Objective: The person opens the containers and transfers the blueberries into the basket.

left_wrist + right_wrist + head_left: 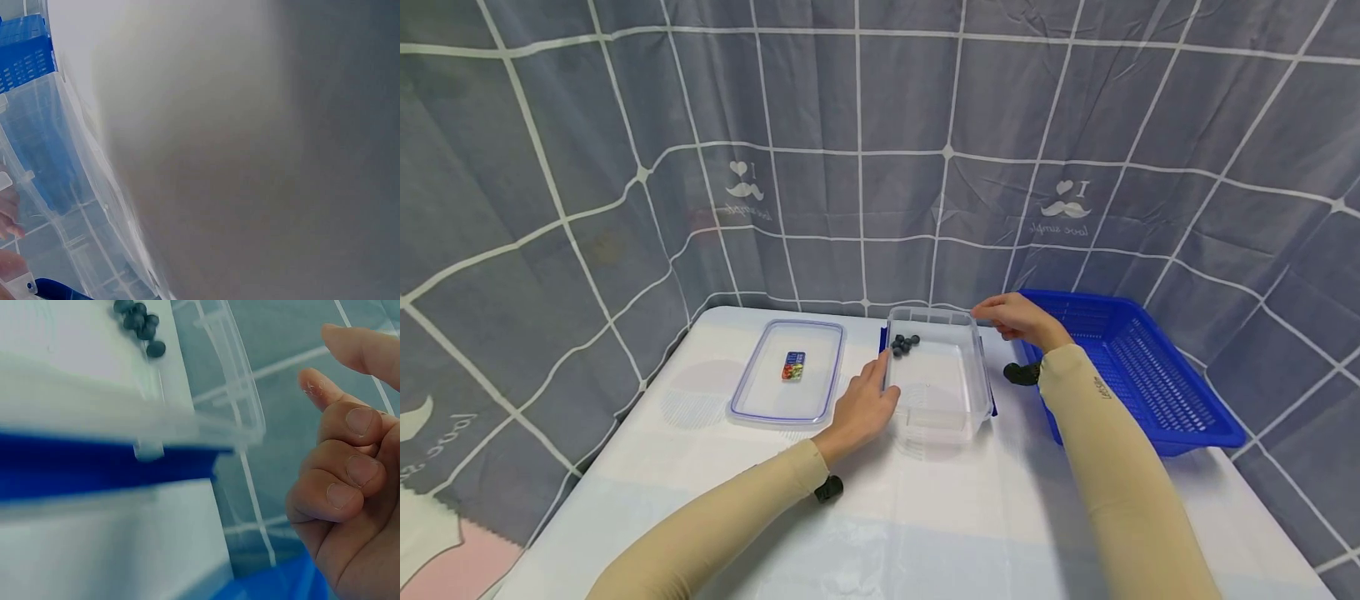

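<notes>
A clear plastic food container [943, 375] with blue side latches sits uncovered on the table. Several blueberries [904, 345] lie together in its far left corner. My left hand [861, 408] rests against the container's left wall, fingers mostly straight; in the left wrist view only parts of the fingers [11, 265] show at the edge. My right hand [1018, 321] hovers near the far right corner. Seen from the right wrist, that right hand [350, 450] has thumb and index finger apart, the other fingers curled, and nothing held.
Left of the container lies its clear lid [775, 396] with a blue seal and a colourful label [793, 367]. A blue slotted basket [1138, 375] stands at the right, beside the right forearm. A grey checked curtain [902, 192] hangs behind the white table [917, 517].
</notes>
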Action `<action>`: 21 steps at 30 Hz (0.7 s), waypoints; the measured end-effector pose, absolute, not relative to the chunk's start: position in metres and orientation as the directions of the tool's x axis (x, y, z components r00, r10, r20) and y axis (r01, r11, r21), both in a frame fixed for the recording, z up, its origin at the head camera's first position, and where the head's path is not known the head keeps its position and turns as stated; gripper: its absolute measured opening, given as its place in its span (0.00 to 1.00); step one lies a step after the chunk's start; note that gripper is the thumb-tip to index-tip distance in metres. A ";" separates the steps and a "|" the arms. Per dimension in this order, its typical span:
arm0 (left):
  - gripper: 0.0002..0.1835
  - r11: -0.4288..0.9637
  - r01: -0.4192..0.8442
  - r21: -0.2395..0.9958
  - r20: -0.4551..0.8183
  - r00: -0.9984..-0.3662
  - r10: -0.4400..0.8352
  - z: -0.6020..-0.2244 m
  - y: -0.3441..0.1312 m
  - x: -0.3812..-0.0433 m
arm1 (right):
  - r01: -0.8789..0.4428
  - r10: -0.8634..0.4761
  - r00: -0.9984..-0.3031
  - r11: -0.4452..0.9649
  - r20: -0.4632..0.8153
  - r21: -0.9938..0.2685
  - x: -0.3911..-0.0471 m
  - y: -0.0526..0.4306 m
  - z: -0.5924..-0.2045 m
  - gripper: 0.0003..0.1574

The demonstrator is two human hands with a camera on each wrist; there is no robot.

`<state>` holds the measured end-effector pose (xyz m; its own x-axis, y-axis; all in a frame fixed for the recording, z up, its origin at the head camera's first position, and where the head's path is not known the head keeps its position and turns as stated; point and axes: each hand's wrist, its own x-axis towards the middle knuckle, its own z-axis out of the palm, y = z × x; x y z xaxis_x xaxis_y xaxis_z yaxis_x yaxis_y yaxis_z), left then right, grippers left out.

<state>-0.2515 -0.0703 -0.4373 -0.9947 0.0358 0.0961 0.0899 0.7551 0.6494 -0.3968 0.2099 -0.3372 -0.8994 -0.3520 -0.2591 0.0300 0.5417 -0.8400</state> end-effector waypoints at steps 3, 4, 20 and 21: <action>0.37 0.754 0.097 0.650 0.101 -0.994 0.040 -0.437 -0.070 -0.251 | 0.026 -0.370 -0.893 0.525 -0.255 -0.851 -0.400 0.195 -0.339 0.33; 0.37 0.754 0.098 0.649 0.103 -0.994 0.040 -0.437 -0.070 -0.251 | 0.024 -0.371 -0.893 0.522 -0.253 -0.852 -0.400 0.190 -0.339 0.33; 0.38 0.751 0.087 0.655 0.087 -0.995 0.039 -0.437 -0.071 -0.253 | 0.105 -0.330 -0.906 0.432 -0.266 -0.896 -0.413 0.137 -0.363 0.31; 0.38 0.750 0.088 0.655 0.088 -0.995 0.040 -0.436 -0.071 -0.253 | 0.110 -0.326 -0.908 0.425 -0.265 -0.899 -0.414 0.135 -0.365 0.31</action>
